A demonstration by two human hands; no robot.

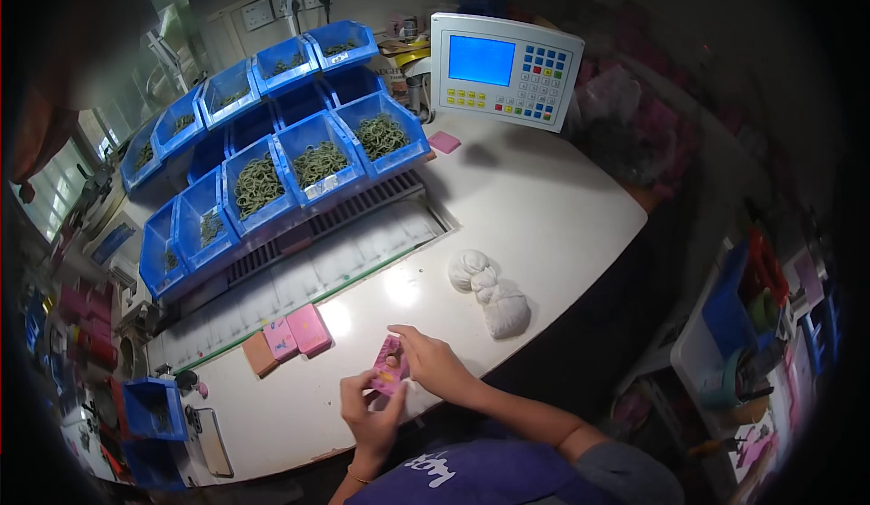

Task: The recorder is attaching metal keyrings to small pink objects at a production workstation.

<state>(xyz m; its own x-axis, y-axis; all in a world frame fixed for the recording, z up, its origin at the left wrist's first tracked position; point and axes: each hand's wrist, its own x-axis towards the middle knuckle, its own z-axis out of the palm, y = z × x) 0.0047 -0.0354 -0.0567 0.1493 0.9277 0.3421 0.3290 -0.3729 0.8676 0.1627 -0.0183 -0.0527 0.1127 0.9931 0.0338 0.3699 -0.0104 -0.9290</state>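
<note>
Near the table's front edge, a small pink rubber mould [384, 380] is held between my two hands. My left hand [370, 414] grips its lower left side, with the thumb and fingers closed on it. My right hand [431, 365] closes on the upper right side, fingers along its top edge. Fine detail on the mould's face is too small to make out. Just beyond my left hand lie two pink blocks [309, 330] and a tan-orange block [262, 355], side by side. To the right rests a knotted white cloth bundle [504, 311].
Tiered blue bins [319, 163] of green ring-shaped pieces stand at the back left. Behind the table's far side is a grey control panel [506, 70] with a blue screen. A phone [214, 442] and a blue bin [154, 409] sit at the left. A pink piece [444, 142] lies farther back.
</note>
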